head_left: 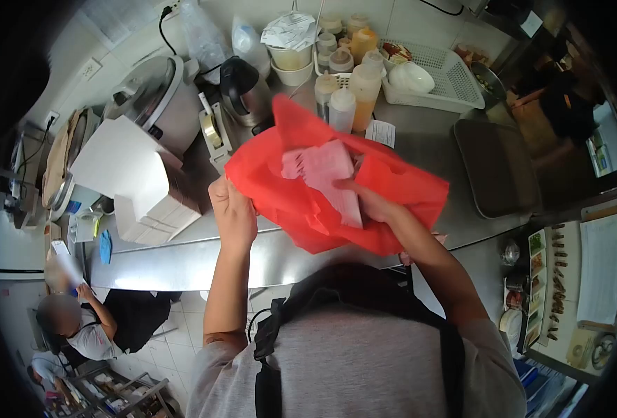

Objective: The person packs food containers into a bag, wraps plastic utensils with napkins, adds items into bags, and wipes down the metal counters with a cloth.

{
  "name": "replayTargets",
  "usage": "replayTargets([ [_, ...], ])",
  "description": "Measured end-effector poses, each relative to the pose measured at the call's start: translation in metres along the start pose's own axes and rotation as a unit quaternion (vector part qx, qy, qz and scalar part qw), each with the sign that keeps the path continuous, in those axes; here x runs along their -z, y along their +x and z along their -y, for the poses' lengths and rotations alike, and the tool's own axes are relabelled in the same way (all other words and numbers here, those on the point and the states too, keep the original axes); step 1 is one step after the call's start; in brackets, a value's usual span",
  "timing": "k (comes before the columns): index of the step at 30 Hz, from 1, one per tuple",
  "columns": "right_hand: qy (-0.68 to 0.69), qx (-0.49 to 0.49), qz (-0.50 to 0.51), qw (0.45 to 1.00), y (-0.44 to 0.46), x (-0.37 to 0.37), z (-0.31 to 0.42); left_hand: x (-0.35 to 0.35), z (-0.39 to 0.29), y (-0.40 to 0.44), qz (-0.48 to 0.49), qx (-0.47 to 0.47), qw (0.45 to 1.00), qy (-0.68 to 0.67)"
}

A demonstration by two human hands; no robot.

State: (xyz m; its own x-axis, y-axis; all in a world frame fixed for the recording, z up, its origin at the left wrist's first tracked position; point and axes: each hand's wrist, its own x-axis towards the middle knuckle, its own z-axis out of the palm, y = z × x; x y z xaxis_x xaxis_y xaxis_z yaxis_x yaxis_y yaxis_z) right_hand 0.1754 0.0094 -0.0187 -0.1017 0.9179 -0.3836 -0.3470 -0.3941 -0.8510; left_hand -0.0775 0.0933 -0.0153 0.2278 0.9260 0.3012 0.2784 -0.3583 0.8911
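Observation:
A red bag [267, 167], which looks like soft fabric, is spread open above the steel counter, in front of my body. My left hand [234, 209] is closed on its left edge. Inside the bag's opening lies a pink and white patterned packet [329, 164]. My right hand [371, 202] reaches into the bag, its fingers against the right side of this packet. Part of the right hand's grip is hidden by the red folds.
White cartons [148, 202] are stacked on the steel counter [253, 261] at left, near a tape dispenser [214, 132] and a kettle [242, 90]. Sauce bottles [342, 108] stand behind the bag. A dark tray [493, 167] is at right. Another person [99, 334] is at lower left.

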Motion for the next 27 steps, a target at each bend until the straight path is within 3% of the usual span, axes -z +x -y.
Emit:
replayTargets([
  [2,-0.157,0.038,-0.032,0.986,0.008,-0.002,-0.004,-0.003,0.006,0.007,-0.008,-0.064,0.997,0.040],
  [3,-0.289,0.072,-0.067,0.952,0.009,0.003,-0.007,-0.003,0.002,0.009,-0.027,0.000,0.999,-0.038],
  [5,-0.531,0.129,-0.133,0.827,0.005,0.010,-0.016,0.000,-0.023,0.013,-0.063,0.132,0.971,-0.192],
  [6,-0.567,0.111,-0.123,0.807,-0.003,0.008,-0.011,0.005,-0.063,0.026,-0.126,0.192,0.953,-0.197],
  [8,-0.629,0.092,-0.091,0.766,-0.017,0.003,0.002,0.017,-0.034,0.014,-0.063,0.010,0.998,0.031],
  [9,-0.658,0.082,-0.074,0.745,-0.018,0.004,0.004,0.026,-0.021,0.009,-0.027,-0.081,0.986,0.145],
  [10,-0.636,0.060,-0.031,0.768,-0.019,0.010,0.003,0.032,-0.020,0.009,-0.003,-0.155,0.958,0.239],
  [12,-0.611,0.077,0.055,0.786,-0.035,0.022,0.013,0.039,-0.023,0.004,0.021,-0.156,0.957,0.244],
  [15,-0.520,0.037,0.281,0.806,-0.070,0.035,0.121,0.039,-0.039,-0.003,0.011,-0.014,0.997,0.072],
  [16,-0.434,0.189,0.352,0.808,-0.053,0.060,0.143,0.038,-0.046,-0.004,0.003,0.026,1.000,0.015],
  [17,-0.358,0.189,0.347,0.846,-0.050,0.076,0.164,0.035,-0.050,-0.005,0.001,0.048,0.999,-0.025],
  [18,-0.327,0.176,0.214,0.903,-0.039,0.097,0.175,0.033,-0.055,-0.005,0.000,0.066,0.996,-0.056],
  [19,-0.329,0.171,0.053,0.927,-0.017,0.119,0.175,0.030,-0.059,-0.005,0.000,0.080,0.993,-0.083],
  [20,-0.376,0.160,-0.054,0.911,0.022,0.147,0.161,0.028,-0.063,-0.004,0.001,0.089,0.990,-0.106],
  [21,-0.531,0.239,-0.081,0.809,0.066,0.181,0.117,0.024,-0.067,-0.003,0.003,0.099,0.987,-0.129],
  [23,-0.699,0.176,-0.036,0.692,0.119,0.215,0.051,0.020,-0.076,-0.003,0.007,0.112,0.979,-0.168],
  [26,-0.725,0.253,-0.147,0.624,0.138,0.215,-0.007,0.019,-0.091,0.001,0.020,0.115,0.975,-0.188],
  [27,-0.716,0.211,-0.141,0.651,0.141,0.219,-0.010,0.020,-0.091,0.000,0.025,0.109,0.980,-0.166],
])
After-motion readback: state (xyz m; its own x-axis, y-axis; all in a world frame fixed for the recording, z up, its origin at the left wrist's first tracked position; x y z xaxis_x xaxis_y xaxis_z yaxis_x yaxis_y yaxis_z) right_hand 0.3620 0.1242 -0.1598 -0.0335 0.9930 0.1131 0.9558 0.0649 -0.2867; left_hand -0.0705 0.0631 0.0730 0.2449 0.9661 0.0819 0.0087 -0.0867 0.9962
